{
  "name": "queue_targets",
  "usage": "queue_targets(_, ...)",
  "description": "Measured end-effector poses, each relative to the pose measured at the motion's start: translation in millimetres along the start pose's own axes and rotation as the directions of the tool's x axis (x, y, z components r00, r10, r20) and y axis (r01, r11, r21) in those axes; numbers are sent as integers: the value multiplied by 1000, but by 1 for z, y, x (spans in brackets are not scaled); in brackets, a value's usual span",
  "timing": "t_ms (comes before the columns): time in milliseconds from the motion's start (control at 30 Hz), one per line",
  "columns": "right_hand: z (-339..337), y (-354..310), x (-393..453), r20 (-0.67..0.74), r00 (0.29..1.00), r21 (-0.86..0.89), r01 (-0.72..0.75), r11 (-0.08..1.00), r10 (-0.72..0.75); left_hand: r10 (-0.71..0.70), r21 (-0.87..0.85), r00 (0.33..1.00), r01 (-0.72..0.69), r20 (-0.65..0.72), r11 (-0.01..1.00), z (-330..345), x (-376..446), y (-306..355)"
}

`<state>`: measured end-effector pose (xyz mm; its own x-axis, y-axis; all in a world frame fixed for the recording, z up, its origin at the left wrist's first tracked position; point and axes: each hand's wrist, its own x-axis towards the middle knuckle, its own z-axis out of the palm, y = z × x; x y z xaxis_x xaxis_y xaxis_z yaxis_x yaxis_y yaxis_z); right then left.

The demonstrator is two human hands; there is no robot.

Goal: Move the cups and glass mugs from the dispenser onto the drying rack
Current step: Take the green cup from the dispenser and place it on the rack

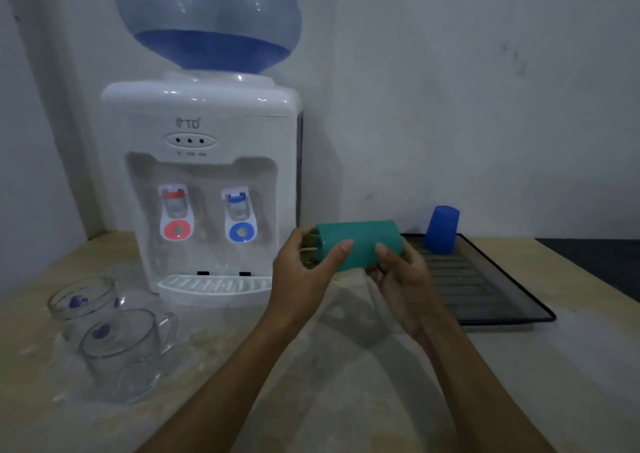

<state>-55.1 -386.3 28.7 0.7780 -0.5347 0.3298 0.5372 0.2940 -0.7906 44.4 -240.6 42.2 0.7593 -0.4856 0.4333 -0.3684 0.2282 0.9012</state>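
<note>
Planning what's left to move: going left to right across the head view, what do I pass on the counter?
Rear glass mug → front glass mug → water dispenser → left hand → green cup held sideways → right hand → blue cup upside down on drying rack.

The water dispenser (207, 189) stands at the back left of the bench (346, 400), against the wall, with a large bottle (207, 16) seated upside down on top of it. Its drip tray (214, 288) juts out at the front foot. Two glass mugs (104, 328) sit on the bench to the left of and before the dispenser, one just behind the other. The drying rack (485, 290) lies flat on the bench to the right of the dispenser. An upturned cup (442, 230) stands on the rack's far left corner. Between dispenser and rack, above the bench, another cup (358, 243) lies on its side, held by the left hand (304, 269) at its left end and the right hand (401, 279) at its right end.
</note>
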Motion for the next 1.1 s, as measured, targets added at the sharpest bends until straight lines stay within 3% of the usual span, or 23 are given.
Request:
queue_targets(133,-9,-6,2,-79,994,-32,70,997,-73,-36,-48,999,38,35,998,20,0,-17)
queue_targets(200,-15,-7,5,-189,974,-81,110,991,-124,-50,-50,996,54,67,997,26,-2,-26)
queue_targets(400,-39,-24,17,-516,794,-290,191,938,-321,-190,44,969,186,155,982,25,-10,-60)
queue_targets(533,-56,-43,32,-564,713,-458,150,876,-417,-206,166,962,176,179,970,27,-10,-70)
queue_targets(667,-81,-52,68,-485,737,-724,-37,689,-471,-181,218,962,136,203,966,29,-9,-74)
queue_targets(867,-96,-43,125,-338,864,-919,-217,329,-373,-171,215,965,126,201,968,29,-8,-75)
queue_targets(967,-101,-32,145,-330,883,-937,-264,228,-333,-171,201,967,133,188,971,30,-7,-75)
queue_targets(1100,-103,-19,156,-326,897,-943,-285,175,-297,-168,194,970,133,176,972,30,-6,-77)
